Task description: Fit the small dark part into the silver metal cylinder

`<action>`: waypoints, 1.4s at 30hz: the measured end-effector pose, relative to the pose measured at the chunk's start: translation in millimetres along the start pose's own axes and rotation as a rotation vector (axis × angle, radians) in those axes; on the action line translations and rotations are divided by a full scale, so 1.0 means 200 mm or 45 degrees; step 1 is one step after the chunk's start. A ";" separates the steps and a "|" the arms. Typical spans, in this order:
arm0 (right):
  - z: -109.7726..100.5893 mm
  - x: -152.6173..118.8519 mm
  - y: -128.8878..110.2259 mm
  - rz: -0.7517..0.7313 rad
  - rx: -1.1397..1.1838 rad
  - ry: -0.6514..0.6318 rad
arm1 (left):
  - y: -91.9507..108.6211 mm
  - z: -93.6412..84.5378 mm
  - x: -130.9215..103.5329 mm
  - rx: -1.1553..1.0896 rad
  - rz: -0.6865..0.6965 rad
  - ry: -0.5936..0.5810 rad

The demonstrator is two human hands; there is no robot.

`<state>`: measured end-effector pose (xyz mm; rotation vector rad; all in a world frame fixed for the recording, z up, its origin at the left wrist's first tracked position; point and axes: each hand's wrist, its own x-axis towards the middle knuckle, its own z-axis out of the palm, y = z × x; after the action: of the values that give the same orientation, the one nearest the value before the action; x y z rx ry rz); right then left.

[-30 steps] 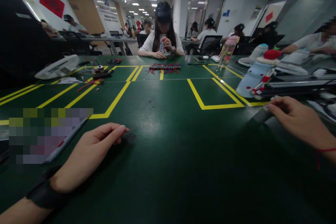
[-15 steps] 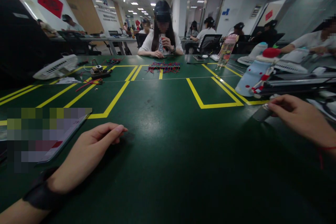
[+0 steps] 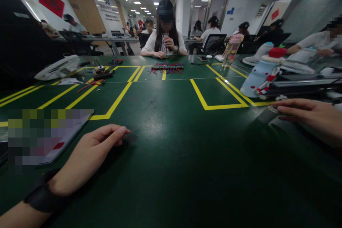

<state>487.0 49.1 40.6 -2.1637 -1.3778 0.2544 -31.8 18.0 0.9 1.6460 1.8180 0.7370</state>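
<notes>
At right, a small grey cylinder [image 3: 268,115] sits on the glossy green table [image 3: 171,156], its long axis slanting, pale cap toward the far right. The right hand [image 3: 317,117] is parted, fingertips at the cap; contact is unclear. The left hand [image 3: 97,148] curls loosely, nothing visible inside. Beyond, a rounded blue bottle [image 3: 255,76] hides its contents.

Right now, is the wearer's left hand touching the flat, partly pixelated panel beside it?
Apart: the head view shows a strip of green tabletop running between the left hand and the near edge of the panel.
</notes>
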 end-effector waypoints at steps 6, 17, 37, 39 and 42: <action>0.00 -0.01 -0.03 0.043 -0.151 0.053 | 0.00 0.00 0.00 -0.001 -0.004 -0.020; 0.05 0.07 0.11 -0.197 0.001 -0.119 | -0.02 0.00 0.01 -0.021 0.002 -0.013; 0.59 -0.62 -0.70 -1.213 0.411 -0.624 | 0.05 0.04 -0.01 0.154 0.158 -0.072; 0.63 -0.63 -0.70 -1.206 0.448 -0.653 | 0.08 0.07 -0.01 0.164 0.230 -0.075; 0.67 -0.62 -0.67 -1.144 0.546 -0.680 | 0.19 0.14 -0.01 0.120 0.383 -0.088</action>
<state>267.6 29.3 -12.3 -1.0094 -2.1878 0.7134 14.8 19.9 10.7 2.0096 1.5964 0.7187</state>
